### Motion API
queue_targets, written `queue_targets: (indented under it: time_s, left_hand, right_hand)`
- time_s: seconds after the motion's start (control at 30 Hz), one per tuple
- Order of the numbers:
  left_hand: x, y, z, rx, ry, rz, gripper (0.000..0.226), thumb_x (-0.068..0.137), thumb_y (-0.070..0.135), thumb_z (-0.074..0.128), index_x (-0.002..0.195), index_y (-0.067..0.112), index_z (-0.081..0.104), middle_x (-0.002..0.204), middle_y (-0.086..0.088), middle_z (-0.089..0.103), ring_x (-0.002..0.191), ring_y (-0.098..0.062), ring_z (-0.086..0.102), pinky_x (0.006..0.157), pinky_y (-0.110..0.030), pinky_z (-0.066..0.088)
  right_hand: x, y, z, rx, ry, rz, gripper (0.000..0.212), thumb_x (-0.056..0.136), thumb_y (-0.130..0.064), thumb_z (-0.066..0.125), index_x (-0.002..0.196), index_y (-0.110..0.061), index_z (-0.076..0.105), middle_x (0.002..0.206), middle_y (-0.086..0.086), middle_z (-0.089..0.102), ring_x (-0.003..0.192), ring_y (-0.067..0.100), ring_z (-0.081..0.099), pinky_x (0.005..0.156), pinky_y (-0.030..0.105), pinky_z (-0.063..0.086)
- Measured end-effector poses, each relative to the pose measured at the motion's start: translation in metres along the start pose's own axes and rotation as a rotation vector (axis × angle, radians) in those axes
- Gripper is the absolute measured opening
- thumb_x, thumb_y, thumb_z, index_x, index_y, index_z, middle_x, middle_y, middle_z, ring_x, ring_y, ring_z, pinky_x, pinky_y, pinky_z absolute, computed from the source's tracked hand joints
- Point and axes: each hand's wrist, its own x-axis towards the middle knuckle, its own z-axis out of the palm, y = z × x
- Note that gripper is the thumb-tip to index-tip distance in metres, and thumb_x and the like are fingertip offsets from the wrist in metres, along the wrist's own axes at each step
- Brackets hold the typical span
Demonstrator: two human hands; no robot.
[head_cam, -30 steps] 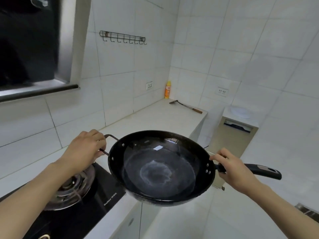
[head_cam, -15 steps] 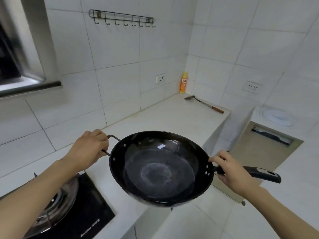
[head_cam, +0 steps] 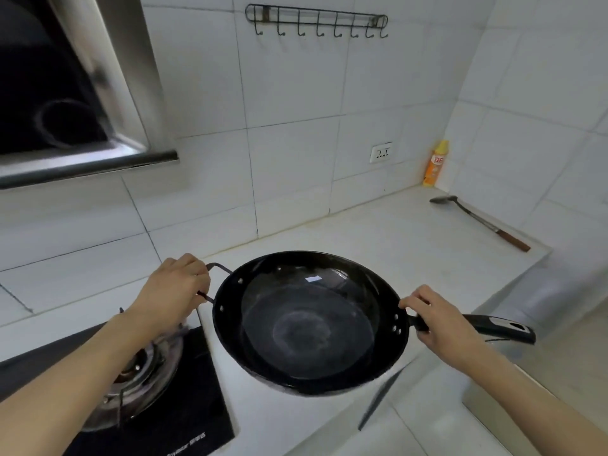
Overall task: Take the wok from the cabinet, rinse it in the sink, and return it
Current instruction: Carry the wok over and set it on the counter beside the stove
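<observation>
The black wok (head_cam: 309, 324) hangs level in the air above the white counter's (head_cam: 378, 238) front edge, just right of the gas burner (head_cam: 138, 373). The left hand (head_cam: 171, 291) curls round the wire loop handle (head_cam: 217, 268); the right hand (head_cam: 441, 327) wraps the long handle (head_cam: 500, 329) close to the bowl. It looks rigid, fairly heavy and glossy inside, so those 2 opposite grips suit it, particularly once wet.
</observation>
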Motion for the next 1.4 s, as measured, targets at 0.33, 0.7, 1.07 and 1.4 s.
queue_targets:
  time_s: [0.33, 0.7, 1.07, 1.4]
  left_hand:
    - [-0.008, -0.047, 0.051, -0.062, 0.011, -0.128, 0.033, 0.05, 0.016, 0.093, 0.062, 0.023, 0.063, 0.079, 0.01, 0.06, 0.086, -0.019, 0.054, 0.065, -0.03, 0.04]
    - [-0.002, -0.061, 0.054, -0.01, -0.058, -0.187, 0.041, 0.038, 0.006, 0.093, 0.059, 0.021, 0.061, 0.069, 0.004, 0.059, 0.071, -0.027, 0.06, 0.057, -0.034, 0.041]
    - [0.013, -0.062, 0.085, 0.051, -0.16, -0.314, 0.036, 0.041, 0.007, 0.092, 0.057, 0.017, 0.061, 0.067, 0.002, 0.057, 0.073, -0.028, 0.059, 0.057, -0.039, 0.044]
    - [0.012, -0.071, 0.113, 0.164, -0.293, -0.387, 0.039, 0.04, 0.0, 0.088, 0.059, 0.019, 0.059, 0.068, 0.002, 0.055, 0.074, -0.025, 0.055, 0.06, -0.036, 0.043]
  right_hand:
    - [0.069, -0.016, 0.022, -0.054, -0.056, -0.043, 0.054, 0.068, 0.01, 0.071, 0.11, -0.023, 0.061, 0.101, -0.011, 0.045, 0.076, 0.009, 0.051, 0.065, 0.024, 0.049]
    - [0.127, 0.005, 0.066, 0.017, -0.14, -0.12, 0.059, 0.068, 0.006, 0.073, 0.112, -0.029, 0.056, 0.1, -0.013, 0.042, 0.08, 0.008, 0.051, 0.069, 0.028, 0.051]
    - [0.162, 0.025, 0.112, 0.046, -0.099, -0.135, 0.069, 0.057, 0.014, 0.077, 0.108, -0.025, 0.054, 0.097, -0.006, 0.049, 0.084, 0.019, 0.051, 0.066, 0.037, 0.051]
    - [0.174, 0.022, 0.147, 0.054, -0.087, -0.12, 0.075, 0.051, 0.017, 0.078, 0.106, -0.027, 0.052, 0.093, -0.003, 0.052, 0.078, 0.021, 0.052, 0.06, 0.034, 0.048]
